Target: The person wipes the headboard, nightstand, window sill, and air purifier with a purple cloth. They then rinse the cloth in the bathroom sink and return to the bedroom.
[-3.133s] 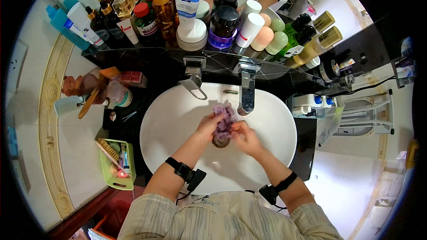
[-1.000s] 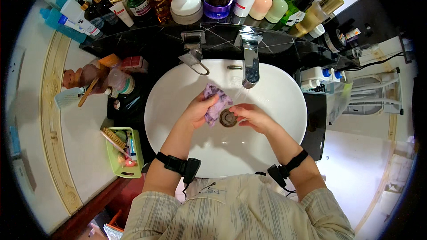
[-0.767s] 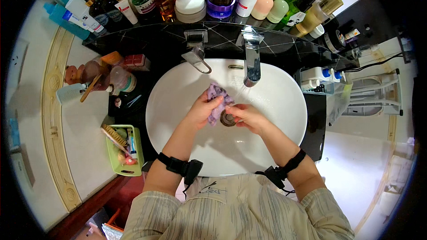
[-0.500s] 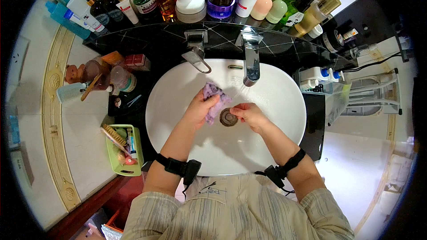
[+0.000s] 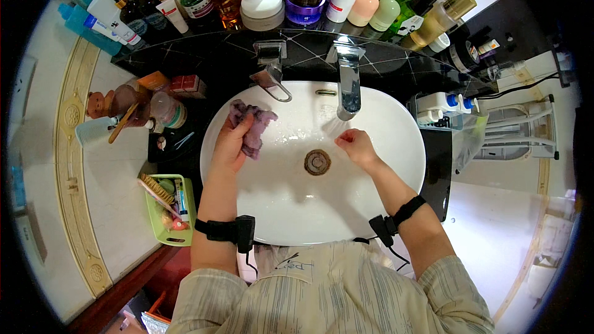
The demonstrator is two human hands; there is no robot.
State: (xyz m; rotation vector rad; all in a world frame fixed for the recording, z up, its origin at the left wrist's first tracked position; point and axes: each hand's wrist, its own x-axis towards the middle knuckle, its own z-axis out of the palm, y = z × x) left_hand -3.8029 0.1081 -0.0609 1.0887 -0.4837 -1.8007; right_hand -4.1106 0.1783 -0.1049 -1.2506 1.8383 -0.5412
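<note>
A crumpled purple cloth [image 5: 255, 131] is gripped in my left hand [image 5: 229, 146], over the left side of the white sink [image 5: 272, 216]. My right hand [image 5: 359, 149] hovers right of the drain [image 5: 317, 162], with thumb and fingers pinched together; anything between them is too small to make out. Just above those fingertips, a pale stream of water [image 5: 335, 126] falls from the chrome faucet [image 5: 349, 83]. The round drain has a brownish rim and is uncovered by either hand. Black straps with small boxes sit on both my forearms.
A metal ring holder [image 5: 272, 83] juts over the sink's back left. Bottles and jars crowd the shelf [image 5: 213, 32] behind. On the left are a green basket [image 5: 192, 226] with a brush and a pale comb [image 5: 93, 131]; pump bottles [image 5: 442, 102] stand right.
My left hand has carried the purple cloth left, away from the drain. My right hand has lifted off the drain rim and moved slightly up and right.
</note>
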